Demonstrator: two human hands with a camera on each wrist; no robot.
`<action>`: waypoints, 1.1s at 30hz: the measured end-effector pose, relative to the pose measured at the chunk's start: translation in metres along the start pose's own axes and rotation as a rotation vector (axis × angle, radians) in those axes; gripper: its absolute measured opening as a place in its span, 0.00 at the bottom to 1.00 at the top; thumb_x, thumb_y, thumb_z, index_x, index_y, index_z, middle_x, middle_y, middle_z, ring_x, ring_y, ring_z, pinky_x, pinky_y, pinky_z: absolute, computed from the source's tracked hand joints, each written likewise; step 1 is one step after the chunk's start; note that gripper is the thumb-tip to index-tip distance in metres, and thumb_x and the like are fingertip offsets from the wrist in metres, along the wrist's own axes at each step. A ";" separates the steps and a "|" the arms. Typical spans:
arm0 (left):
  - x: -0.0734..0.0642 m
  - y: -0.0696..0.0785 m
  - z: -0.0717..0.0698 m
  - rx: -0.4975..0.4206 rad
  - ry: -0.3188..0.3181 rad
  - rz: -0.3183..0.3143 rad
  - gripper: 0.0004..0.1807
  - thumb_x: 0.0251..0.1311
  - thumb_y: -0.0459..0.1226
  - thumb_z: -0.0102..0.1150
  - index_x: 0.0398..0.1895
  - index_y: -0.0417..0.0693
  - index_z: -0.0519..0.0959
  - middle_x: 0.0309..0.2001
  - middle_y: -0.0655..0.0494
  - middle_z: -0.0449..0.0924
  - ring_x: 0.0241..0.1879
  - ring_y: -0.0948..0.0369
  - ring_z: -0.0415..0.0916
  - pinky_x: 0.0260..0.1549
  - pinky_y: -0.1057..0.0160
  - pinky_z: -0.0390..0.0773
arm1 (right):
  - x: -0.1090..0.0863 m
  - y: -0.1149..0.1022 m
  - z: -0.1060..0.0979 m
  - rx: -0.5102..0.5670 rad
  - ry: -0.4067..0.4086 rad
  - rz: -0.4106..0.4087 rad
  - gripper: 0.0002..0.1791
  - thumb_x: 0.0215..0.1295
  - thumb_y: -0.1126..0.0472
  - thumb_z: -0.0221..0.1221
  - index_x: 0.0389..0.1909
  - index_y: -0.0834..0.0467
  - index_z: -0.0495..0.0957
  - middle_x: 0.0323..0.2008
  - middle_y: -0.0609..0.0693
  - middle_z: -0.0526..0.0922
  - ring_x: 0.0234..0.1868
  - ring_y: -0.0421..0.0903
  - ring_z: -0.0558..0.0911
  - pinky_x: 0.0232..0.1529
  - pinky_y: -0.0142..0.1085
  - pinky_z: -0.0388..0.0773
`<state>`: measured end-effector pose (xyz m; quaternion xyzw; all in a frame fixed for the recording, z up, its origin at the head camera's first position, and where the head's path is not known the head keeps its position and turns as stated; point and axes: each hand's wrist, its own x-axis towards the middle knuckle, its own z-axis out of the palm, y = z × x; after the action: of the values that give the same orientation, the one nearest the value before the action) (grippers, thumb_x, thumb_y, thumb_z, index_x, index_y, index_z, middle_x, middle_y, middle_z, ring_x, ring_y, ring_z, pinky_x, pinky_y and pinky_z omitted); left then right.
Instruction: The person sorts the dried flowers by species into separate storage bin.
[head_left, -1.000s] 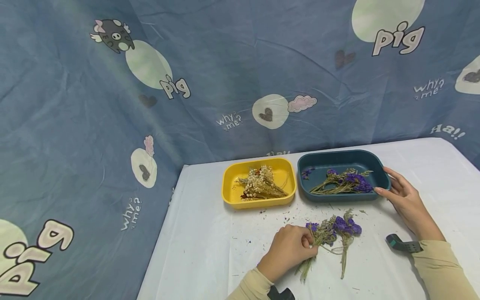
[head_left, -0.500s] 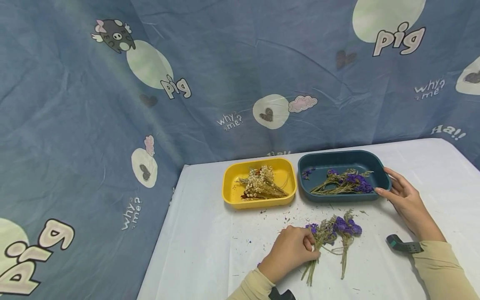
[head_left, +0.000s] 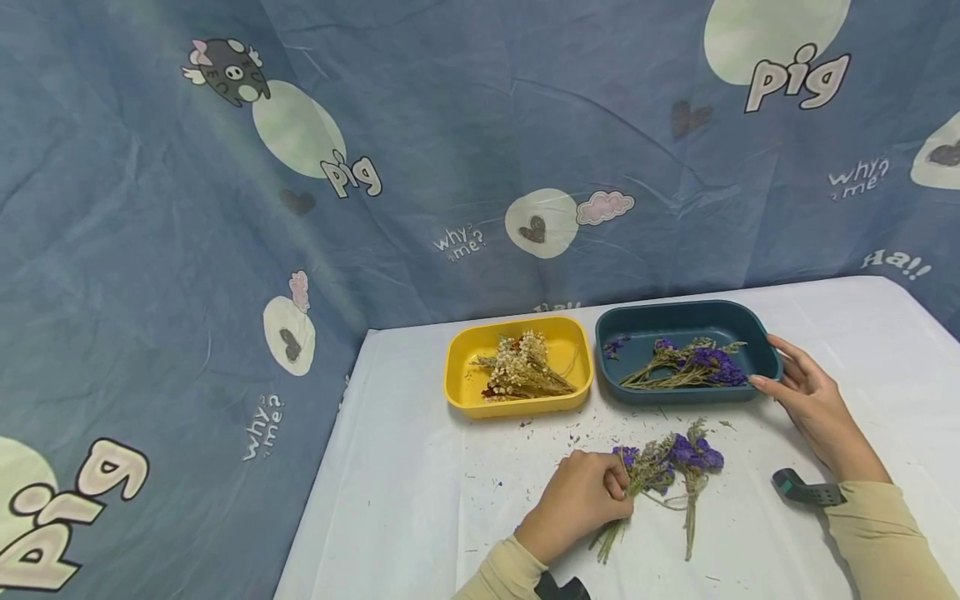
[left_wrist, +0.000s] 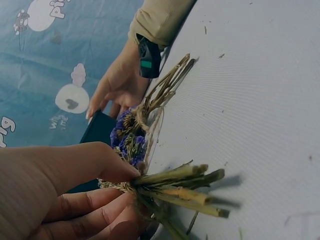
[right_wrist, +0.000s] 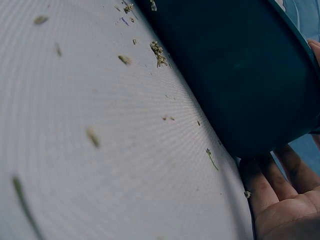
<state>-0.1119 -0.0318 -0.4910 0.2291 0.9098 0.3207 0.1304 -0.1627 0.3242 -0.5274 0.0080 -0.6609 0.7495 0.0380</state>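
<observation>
My left hand (head_left: 581, 500) pinches a bunch of dried purple flowers (head_left: 651, 473) by its stems, over the table. In the left wrist view, the cut stems (left_wrist: 190, 187) poke out past the thumb, with twine at the grip. A second dried purple bunch (head_left: 692, 500), loosely trailing twine, lies just right of the first. My right hand (head_left: 813, 408) holds the right end of a dark blue tray (head_left: 675, 398), thumb at the near rim and fingers along the outside. More purple bunches (head_left: 708, 365) lie in that tray. The right wrist view shows fingers (right_wrist: 260, 187) against the tray's outer wall.
Left of the blue tray stands a yellow tray (head_left: 517, 410) with cream dried flowers (head_left: 525, 367) in it. Plant crumbs (right_wrist: 157, 54) are scattered over the white tablecloth (head_left: 405, 483). A printed blue curtain (head_left: 465, 125) hangs behind the table.
The stems in my left hand swung slightly right, then back left. The lower stems of the second bunch shifted a little to the right. My right hand and the trays have stayed put.
</observation>
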 end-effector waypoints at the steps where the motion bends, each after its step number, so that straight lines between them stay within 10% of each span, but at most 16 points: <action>1: 0.000 0.000 0.000 0.000 -0.002 -0.001 0.08 0.50 0.35 0.73 0.28 0.58 0.84 0.18 0.76 0.76 0.20 0.78 0.71 0.31 0.79 0.73 | 0.000 0.000 0.000 0.000 0.000 0.000 0.45 0.73 0.70 0.60 0.83 0.45 0.51 0.74 0.50 0.62 0.57 0.21 0.77 0.51 0.14 0.77; 33: 0.000 0.000 -0.010 -0.023 -0.002 0.003 0.08 0.50 0.31 0.72 0.29 0.54 0.84 0.20 0.72 0.78 0.20 0.77 0.71 0.32 0.78 0.74 | 0.000 -0.001 0.000 -0.013 -0.004 -0.002 0.44 0.73 0.69 0.60 0.83 0.45 0.51 0.76 0.52 0.60 0.57 0.21 0.76 0.52 0.13 0.76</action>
<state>-0.1156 -0.0372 -0.4835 0.2293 0.9055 0.3311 0.1332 -0.1624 0.3239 -0.5265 0.0100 -0.6658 0.7451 0.0372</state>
